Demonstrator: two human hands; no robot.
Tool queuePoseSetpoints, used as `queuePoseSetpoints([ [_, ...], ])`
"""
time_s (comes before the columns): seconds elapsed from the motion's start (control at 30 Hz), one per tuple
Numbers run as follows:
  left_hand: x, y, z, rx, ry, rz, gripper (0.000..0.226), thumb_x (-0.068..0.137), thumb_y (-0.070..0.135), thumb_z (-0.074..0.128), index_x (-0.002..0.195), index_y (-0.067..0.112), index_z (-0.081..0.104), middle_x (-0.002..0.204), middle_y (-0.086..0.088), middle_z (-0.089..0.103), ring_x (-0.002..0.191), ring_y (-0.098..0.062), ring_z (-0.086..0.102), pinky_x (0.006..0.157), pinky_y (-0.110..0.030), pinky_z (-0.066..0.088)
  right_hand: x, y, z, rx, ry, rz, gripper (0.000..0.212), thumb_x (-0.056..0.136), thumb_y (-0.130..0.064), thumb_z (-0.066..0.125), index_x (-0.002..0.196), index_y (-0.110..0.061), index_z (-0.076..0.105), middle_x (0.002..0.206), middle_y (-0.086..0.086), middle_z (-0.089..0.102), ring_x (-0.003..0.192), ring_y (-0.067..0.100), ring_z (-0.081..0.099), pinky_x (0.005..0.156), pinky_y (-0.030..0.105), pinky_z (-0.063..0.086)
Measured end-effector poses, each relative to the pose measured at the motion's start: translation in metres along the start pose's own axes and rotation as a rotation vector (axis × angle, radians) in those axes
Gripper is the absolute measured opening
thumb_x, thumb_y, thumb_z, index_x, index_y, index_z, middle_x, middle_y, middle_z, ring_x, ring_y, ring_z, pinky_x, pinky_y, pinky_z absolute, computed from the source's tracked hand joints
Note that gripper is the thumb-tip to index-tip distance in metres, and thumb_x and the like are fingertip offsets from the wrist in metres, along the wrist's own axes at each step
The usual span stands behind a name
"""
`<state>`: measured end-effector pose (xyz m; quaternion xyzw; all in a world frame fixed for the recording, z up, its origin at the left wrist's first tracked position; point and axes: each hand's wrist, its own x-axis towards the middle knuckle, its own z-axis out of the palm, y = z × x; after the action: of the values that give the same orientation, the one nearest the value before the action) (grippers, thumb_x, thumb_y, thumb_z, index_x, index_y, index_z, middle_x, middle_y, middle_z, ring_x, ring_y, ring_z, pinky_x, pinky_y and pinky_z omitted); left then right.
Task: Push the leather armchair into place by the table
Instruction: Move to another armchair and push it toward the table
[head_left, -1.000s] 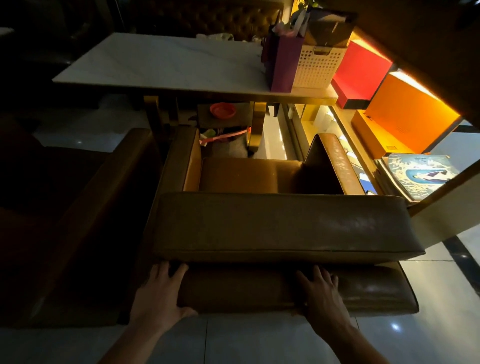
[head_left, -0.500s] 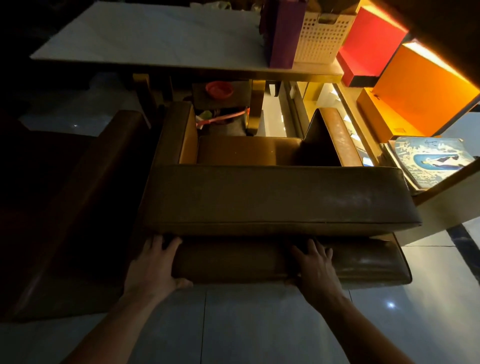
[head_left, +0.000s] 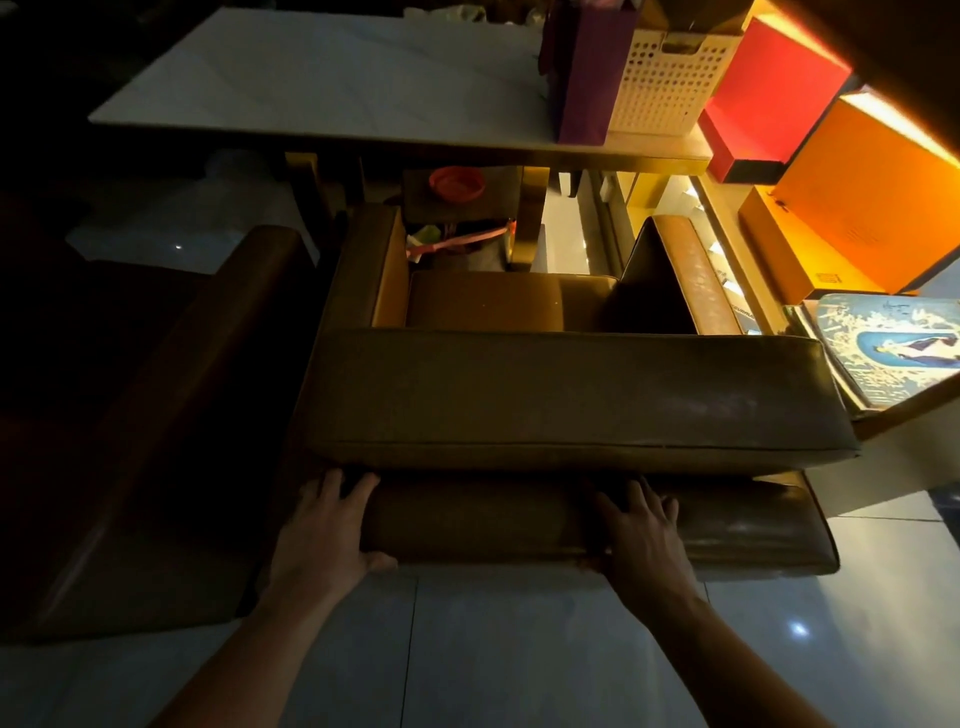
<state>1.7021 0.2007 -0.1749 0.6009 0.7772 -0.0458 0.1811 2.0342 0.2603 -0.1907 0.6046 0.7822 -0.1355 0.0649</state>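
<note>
Head camera, looking down: a brown leather armchair (head_left: 561, 395) stands on the tiled floor (head_left: 519, 649), its seat facing the near edge of the white table (head_left: 322, 83). Both hands press flat on its lower back panel, fingers spread and grasping nothing: left hand (head_left: 324, 535) at the panel's left end, right hand (head_left: 644, 535) right of its middle. A purple bag (head_left: 584, 73) and white basket (head_left: 665, 83) sit at the table's right end.
</note>
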Motion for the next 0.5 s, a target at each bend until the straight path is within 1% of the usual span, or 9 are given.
queuePoseSetpoints([
  [0.07,-0.004,0.002,0.003,0.007,0.018,-0.004,0.105,0.066,0.066,0.076,0.150,0.037,0.020,0.151,-0.003,0.022,0.138,-0.029,0.025,0.101,-0.046,0.044,0.000,-0.001,-0.002,-0.003,-0.005,0.004,0.100,0.074,-0.052,0.077,0.153,-0.037,0.016,0.152,0.010,0.026,0.146,0.036,0.011,0.116,0.065,0.016],
  [0.13,-0.006,0.004,0.005,0.016,0.028,-0.010,0.106,0.068,0.066,0.074,0.151,0.036,0.016,0.152,-0.005,0.020,0.142,-0.030,0.019,0.103,-0.048,0.043,-0.001,-0.002,-0.003,0.000,-0.011,0.007,0.102,0.074,-0.051,0.078,0.153,-0.037,0.015,0.153,0.009,0.024,0.147,0.036,0.010,0.116,0.066,0.014],
  [0.3,-0.013,0.012,0.005,0.058,0.032,-0.046,0.107,0.073,0.066,0.071,0.153,0.033,0.008,0.157,-0.009,0.014,0.148,-0.030,0.010,0.108,-0.046,0.037,-0.009,-0.004,-0.005,-0.006,-0.016,-0.002,0.103,0.081,-0.050,0.072,0.154,-0.034,0.001,0.157,0.011,0.014,0.148,0.037,-0.002,0.117,0.065,0.008],
  [0.4,-0.020,0.018,0.002,0.061,0.044,-0.044,0.102,0.077,0.065,0.068,0.153,0.030,0.010,0.158,-0.010,0.018,0.147,-0.030,0.014,0.110,-0.045,0.034,-0.013,-0.003,-0.009,0.024,-0.043,-0.019,0.099,0.085,-0.052,0.066,0.155,-0.032,-0.002,0.162,0.012,0.005,0.149,0.037,-0.007,0.117,0.064,0.009],
  [0.5,-0.027,0.025,-0.003,0.055,0.010,-0.030,0.099,0.079,0.066,0.064,0.154,0.029,0.011,0.160,-0.009,0.017,0.147,-0.030,0.016,0.112,-0.045,0.031,-0.016,-0.002,-0.016,0.044,-0.085,-0.025,0.094,0.088,-0.054,0.061,0.154,-0.033,-0.002,0.163,0.012,-0.002,0.149,0.036,-0.007,0.118,0.060,0.014],
])
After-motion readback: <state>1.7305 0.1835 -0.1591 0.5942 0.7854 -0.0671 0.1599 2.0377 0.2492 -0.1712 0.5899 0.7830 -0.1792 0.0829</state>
